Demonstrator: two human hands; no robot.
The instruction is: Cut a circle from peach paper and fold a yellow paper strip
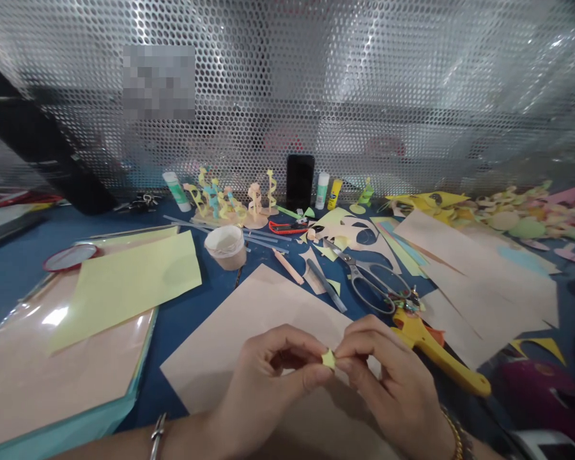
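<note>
Between my two hands is a tiny yellow paper star, pinched from both sides. The thumb and forefinger of my left hand grip its left edge. On its right edge, the thumb and fingertips of my right hand are closed. Both hands hover over a pale pink sheet of paper lying flat on the blue table. A yellow-handled glue gun lies just right of my right hand. Beyond it are grey-handled scissors and a grey pen.
Small paper figures stand at the back, near glue sticks and a black phone. A paper cup sits left of centre. A yellow sheet covers a plastic folder. A red cutter and paper scraps lie behind.
</note>
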